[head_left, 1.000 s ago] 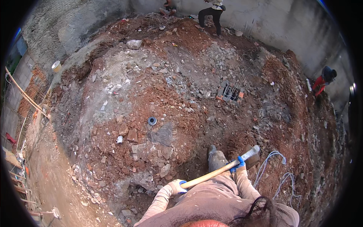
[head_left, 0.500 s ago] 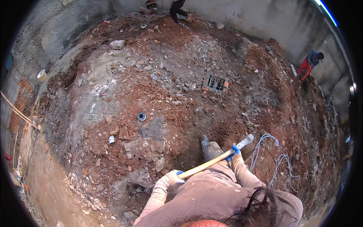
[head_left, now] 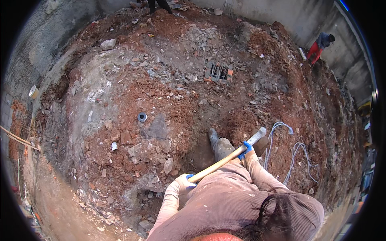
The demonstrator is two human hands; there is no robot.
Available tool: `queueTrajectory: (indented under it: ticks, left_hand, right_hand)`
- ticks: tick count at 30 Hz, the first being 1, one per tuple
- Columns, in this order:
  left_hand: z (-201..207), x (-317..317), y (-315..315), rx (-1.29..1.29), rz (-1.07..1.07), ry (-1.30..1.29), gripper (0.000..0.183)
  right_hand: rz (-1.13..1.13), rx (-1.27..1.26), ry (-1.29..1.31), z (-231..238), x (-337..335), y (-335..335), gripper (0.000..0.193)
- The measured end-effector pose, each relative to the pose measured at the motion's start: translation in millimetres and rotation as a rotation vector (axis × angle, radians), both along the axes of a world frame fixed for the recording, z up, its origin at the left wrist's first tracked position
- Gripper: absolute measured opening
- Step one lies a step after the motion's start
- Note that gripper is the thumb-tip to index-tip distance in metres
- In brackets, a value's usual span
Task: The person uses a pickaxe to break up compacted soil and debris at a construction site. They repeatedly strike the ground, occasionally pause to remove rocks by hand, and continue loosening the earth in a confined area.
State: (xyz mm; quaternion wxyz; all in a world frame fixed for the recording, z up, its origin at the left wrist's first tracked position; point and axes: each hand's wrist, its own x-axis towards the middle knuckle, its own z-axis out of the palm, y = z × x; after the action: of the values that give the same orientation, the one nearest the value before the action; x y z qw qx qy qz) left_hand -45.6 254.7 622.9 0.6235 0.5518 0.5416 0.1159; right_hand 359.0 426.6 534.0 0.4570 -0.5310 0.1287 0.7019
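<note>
Across my body I hold a digging tool with a pale wooden handle [head_left: 215, 165] and a grey metal head [head_left: 256, 136]; its exact kind is not clear. My left hand [head_left: 185, 182], in a white and blue glove, is wrapped round the handle's lower left end. Close to the metal head, my right hand [head_left: 246, 151] in a blue glove grips the handle. A brown shape [head_left: 262, 146] beside the head may be part of the tool or the ground; I cannot tell. My grey boot [head_left: 213, 138] stands on the soil beyond the handle.
Loose white cable [head_left: 296, 149] lies right of the tool. Rubble and red soil surround me. Ahead, upright rebar [head_left: 221, 60] rises from a brick-edged pit [head_left: 218, 74]. A grey ring-shaped coil [head_left: 142, 117] lies left. One person [head_left: 317, 48] bends at the right wall, another [head_left: 158, 5] is far ahead.
The view has shifted, so the ground and far things sit higher and further left. Both hands keep their grip on the tool, which stays almost where it was against my body.
</note>
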Motion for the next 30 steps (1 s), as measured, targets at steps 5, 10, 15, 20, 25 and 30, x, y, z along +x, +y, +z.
queueTrajectory:
  ticks: [5,10,15,20,25,30]
  left_hand:
    - [0.0,2.4,2.7,0.005,-0.012,-0.029,0.037]
    - [-11.7,0.8,-5.1,-0.002,-0.015,-0.056,0.039]
    - [-29.8,-5.8,-17.1,-0.125,0.028,-0.083,0.052]
    - [-24.0,5.2,-20.4,-0.133,0.009,-0.05,0.05]
    - [-26.8,2.0,-31.5,-0.151,0.058,-0.094,0.049]
    - [-25.5,5.2,-33.6,-0.118,0.03,-0.058,0.049]
  right_hand:
    - [-0.005,-0.001,0.016,-8.3,13.5,-1.2,0.032]
    - [0.016,0.024,0.037,-17.3,15.4,-9.8,0.034]
    - [0.075,0.013,-0.013,-11.5,1.5,-8.8,0.037]
    - [0.104,-0.035,-0.028,-39.4,26.4,-10.3,0.043]
    - [0.098,-0.022,-0.037,-42.4,19.0,-13.6,0.043]
    - [0.099,-0.057,-0.033,-43.5,23.7,-17.9,0.042]
